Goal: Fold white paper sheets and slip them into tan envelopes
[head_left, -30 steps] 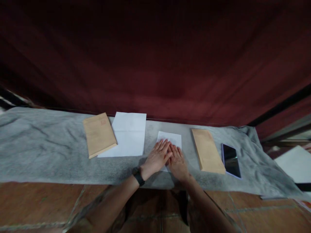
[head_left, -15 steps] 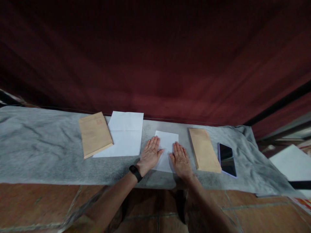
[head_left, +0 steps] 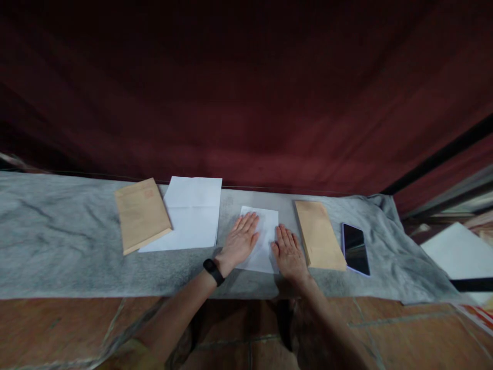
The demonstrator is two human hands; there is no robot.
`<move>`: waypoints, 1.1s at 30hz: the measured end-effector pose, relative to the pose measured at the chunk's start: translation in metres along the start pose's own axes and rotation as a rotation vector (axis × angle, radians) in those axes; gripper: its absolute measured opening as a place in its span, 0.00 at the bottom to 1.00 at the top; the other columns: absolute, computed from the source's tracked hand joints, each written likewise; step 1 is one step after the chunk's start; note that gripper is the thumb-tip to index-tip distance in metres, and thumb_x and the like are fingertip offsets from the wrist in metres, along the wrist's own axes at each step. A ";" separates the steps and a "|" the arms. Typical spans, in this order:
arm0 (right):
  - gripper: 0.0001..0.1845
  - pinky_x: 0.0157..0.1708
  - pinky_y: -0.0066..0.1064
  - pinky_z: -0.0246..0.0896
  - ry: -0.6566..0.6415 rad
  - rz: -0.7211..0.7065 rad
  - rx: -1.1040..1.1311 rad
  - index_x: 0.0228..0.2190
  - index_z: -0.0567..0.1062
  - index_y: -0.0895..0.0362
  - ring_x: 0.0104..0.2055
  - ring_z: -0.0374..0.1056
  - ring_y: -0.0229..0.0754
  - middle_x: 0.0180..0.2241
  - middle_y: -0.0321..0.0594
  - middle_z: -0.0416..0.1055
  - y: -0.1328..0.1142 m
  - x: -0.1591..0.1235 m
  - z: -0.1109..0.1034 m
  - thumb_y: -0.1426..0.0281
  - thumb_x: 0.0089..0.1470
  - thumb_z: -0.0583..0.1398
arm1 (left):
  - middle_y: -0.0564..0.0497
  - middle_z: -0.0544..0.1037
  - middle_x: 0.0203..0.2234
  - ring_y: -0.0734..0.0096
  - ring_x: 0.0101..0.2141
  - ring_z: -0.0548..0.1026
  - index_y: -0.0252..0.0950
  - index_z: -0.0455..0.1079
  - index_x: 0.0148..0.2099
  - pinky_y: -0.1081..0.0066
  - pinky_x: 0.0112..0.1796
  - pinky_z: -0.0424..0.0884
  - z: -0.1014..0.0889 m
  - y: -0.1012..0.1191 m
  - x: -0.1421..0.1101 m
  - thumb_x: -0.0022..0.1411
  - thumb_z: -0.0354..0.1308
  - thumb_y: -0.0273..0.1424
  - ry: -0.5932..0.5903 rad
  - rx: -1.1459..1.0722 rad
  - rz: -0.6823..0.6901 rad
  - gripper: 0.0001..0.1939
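A small white sheet of paper (head_left: 265,241), perhaps folded, lies on the grey cloth in front of me. My left hand (head_left: 241,239) rests flat on its left part, fingers stretched out, a black band on the wrist. On the right edge of the sheet lies my right hand (head_left: 289,253), also flat with fingers extended. Larger white sheets (head_left: 196,216) with a crease lie to the left of my left hand. A brown envelope (head_left: 142,213) overlaps their left side. Close by my right hand is a second brown stack of envelopes (head_left: 320,236).
A phone (head_left: 356,249) with a purple edge lies right of the brown stack. The grey cloth (head_left: 69,231) covers a long narrow surface before a dark red curtain (head_left: 246,128). Tiled floor (head_left: 57,329) shows below. A white board-like object (head_left: 458,254) stands at the far right.
My left hand has slid slightly up and inward over the small sheet. My right hand stays near the right edge. The whole view has shifted a little.
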State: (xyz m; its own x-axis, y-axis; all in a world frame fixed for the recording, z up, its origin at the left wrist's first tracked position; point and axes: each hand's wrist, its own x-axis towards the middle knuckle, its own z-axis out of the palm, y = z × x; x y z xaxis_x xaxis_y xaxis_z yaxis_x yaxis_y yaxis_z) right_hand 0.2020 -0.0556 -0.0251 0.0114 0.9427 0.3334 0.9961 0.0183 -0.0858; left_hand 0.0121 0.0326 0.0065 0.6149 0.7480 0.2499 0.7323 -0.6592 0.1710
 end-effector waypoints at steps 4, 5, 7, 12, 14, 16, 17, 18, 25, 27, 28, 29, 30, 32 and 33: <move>0.29 0.68 0.49 0.48 -0.020 0.007 -0.024 0.67 0.61 0.65 0.70 0.55 0.54 0.69 0.53 0.58 -0.001 0.001 0.002 0.64 0.71 0.45 | 0.47 0.58 0.71 0.61 0.71 0.53 0.37 0.57 0.72 0.55 0.69 0.49 0.012 0.017 0.016 0.77 0.38 0.42 -0.086 -0.047 0.084 0.28; 0.29 0.68 0.49 0.48 -0.024 0.007 -0.028 0.67 0.61 0.65 0.70 0.55 0.54 0.68 0.53 0.58 -0.001 0.001 0.002 0.64 0.71 0.45 | 0.48 0.58 0.71 0.61 0.71 0.52 0.38 0.57 0.72 0.54 0.69 0.48 0.016 0.020 0.020 0.77 0.38 0.43 -0.093 -0.047 0.090 0.28; 0.29 0.67 0.50 0.49 -0.031 0.000 -0.028 0.67 0.61 0.65 0.70 0.54 0.54 0.68 0.53 0.58 0.000 0.002 0.001 0.64 0.71 0.45 | 0.49 0.57 0.71 0.61 0.71 0.52 0.39 0.57 0.72 0.54 0.69 0.47 0.022 0.023 0.027 0.77 0.38 0.43 -0.094 -0.044 0.092 0.28; 0.28 0.68 0.47 0.49 -0.124 -0.054 0.019 0.66 0.62 0.65 0.70 0.55 0.51 0.68 0.52 0.59 0.009 0.004 -0.012 0.67 0.71 0.46 | 0.47 0.57 0.71 0.61 0.71 0.52 0.36 0.56 0.72 0.54 0.69 0.46 0.024 0.013 0.032 0.77 0.38 0.42 -0.066 -0.023 0.016 0.29; 0.28 0.69 0.45 0.49 -0.172 -0.085 0.051 0.66 0.62 0.64 0.70 0.55 0.49 0.68 0.51 0.59 0.015 0.004 -0.017 0.68 0.70 0.46 | 0.46 0.58 0.71 0.60 0.71 0.52 0.37 0.55 0.73 0.53 0.69 0.46 0.021 0.004 0.029 0.76 0.39 0.41 -0.062 -0.015 -0.022 0.29; 0.28 0.69 0.45 0.50 -0.208 -0.112 0.087 0.67 0.61 0.64 0.71 0.54 0.49 0.69 0.50 0.58 0.020 0.002 -0.021 0.68 0.69 0.47 | 0.45 0.59 0.70 0.59 0.71 0.53 0.36 0.56 0.73 0.53 0.69 0.48 0.018 -0.005 0.025 0.76 0.40 0.41 -0.061 -0.010 -0.061 0.29; 0.29 0.69 0.45 0.50 -0.223 -0.120 0.107 0.67 0.61 0.63 0.71 0.53 0.48 0.69 0.50 0.57 0.022 0.001 -0.022 0.69 0.69 0.47 | 0.45 0.59 0.70 0.58 0.71 0.53 0.36 0.56 0.72 0.52 0.69 0.48 0.017 -0.010 0.023 0.75 0.40 0.40 -0.058 -0.009 -0.077 0.29; 0.29 0.69 0.46 0.49 -0.240 -0.127 0.127 0.68 0.60 0.61 0.72 0.52 0.48 0.70 0.49 0.56 0.024 -0.002 -0.023 0.70 0.68 0.48 | 0.44 0.60 0.70 0.58 0.71 0.53 0.36 0.56 0.72 0.52 0.69 0.49 0.015 -0.014 0.021 0.75 0.40 0.40 -0.051 -0.009 -0.089 0.29; 0.39 0.70 0.46 0.49 -0.401 -0.158 0.322 0.69 0.56 0.51 0.74 0.44 0.43 0.72 0.41 0.50 0.043 -0.008 -0.028 0.76 0.58 0.52 | 0.45 0.63 0.69 0.60 0.69 0.59 0.37 0.58 0.71 0.55 0.67 0.54 0.002 -0.045 0.005 0.74 0.41 0.36 -0.031 -0.017 -0.086 0.28; 0.40 0.70 0.45 0.49 -0.401 -0.152 0.357 0.69 0.57 0.51 0.74 0.44 0.43 0.72 0.41 0.50 0.045 -0.007 -0.029 0.76 0.57 0.54 | 0.45 0.64 0.68 0.62 0.68 0.60 0.35 0.59 0.71 0.57 0.67 0.56 0.000 -0.053 0.001 0.74 0.41 0.35 -0.046 -0.036 -0.052 0.27; 0.40 0.70 0.45 0.49 -0.397 -0.147 0.368 0.69 0.57 0.51 0.74 0.45 0.43 0.72 0.41 0.51 0.045 -0.006 -0.029 0.76 0.56 0.55 | 0.44 0.64 0.68 0.62 0.68 0.61 0.35 0.60 0.70 0.57 0.67 0.56 -0.001 -0.056 0.000 0.74 0.41 0.34 -0.051 -0.044 -0.034 0.27; 0.41 0.70 0.46 0.49 -0.391 -0.142 0.374 0.69 0.57 0.51 0.74 0.45 0.44 0.72 0.42 0.51 0.045 -0.005 -0.029 0.76 0.56 0.55 | 0.44 0.65 0.68 0.63 0.68 0.61 0.34 0.60 0.70 0.58 0.67 0.56 -0.002 -0.059 -0.002 0.73 0.41 0.34 -0.054 -0.050 -0.021 0.27; 0.41 0.70 0.46 0.49 -0.381 -0.137 0.376 0.69 0.57 0.51 0.74 0.45 0.44 0.72 0.42 0.51 0.043 -0.005 -0.029 0.77 0.55 0.56 | 0.44 0.65 0.68 0.64 0.68 0.60 0.34 0.60 0.70 0.58 0.67 0.56 -0.002 -0.060 -0.004 0.73 0.41 0.34 -0.057 -0.054 -0.011 0.27; 0.43 0.70 0.47 0.49 -0.348 -0.138 0.373 0.69 0.58 0.51 0.73 0.47 0.45 0.72 0.43 0.51 0.039 -0.003 -0.029 0.79 0.53 0.56 | 0.43 0.65 0.68 0.64 0.68 0.60 0.33 0.61 0.70 0.58 0.67 0.56 -0.003 -0.062 -0.007 0.73 0.41 0.33 -0.071 -0.058 -0.001 0.27; 0.43 0.70 0.48 0.49 -0.324 -0.146 0.374 0.68 0.59 0.51 0.73 0.48 0.46 0.72 0.44 0.52 0.037 -0.002 -0.029 0.80 0.52 0.56 | 0.43 0.64 0.68 0.64 0.68 0.59 0.32 0.61 0.69 0.58 0.67 0.56 -0.004 -0.062 -0.008 0.73 0.41 0.33 -0.081 -0.062 -0.001 0.27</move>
State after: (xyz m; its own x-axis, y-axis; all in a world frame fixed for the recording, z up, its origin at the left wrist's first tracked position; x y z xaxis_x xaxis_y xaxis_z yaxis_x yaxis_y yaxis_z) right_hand 0.2414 -0.0662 -0.0012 -0.2116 0.9753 0.0639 0.8855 0.2190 -0.4099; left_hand -0.0392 0.0674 -0.0018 0.6375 0.7510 0.1721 0.7150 -0.6599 0.2310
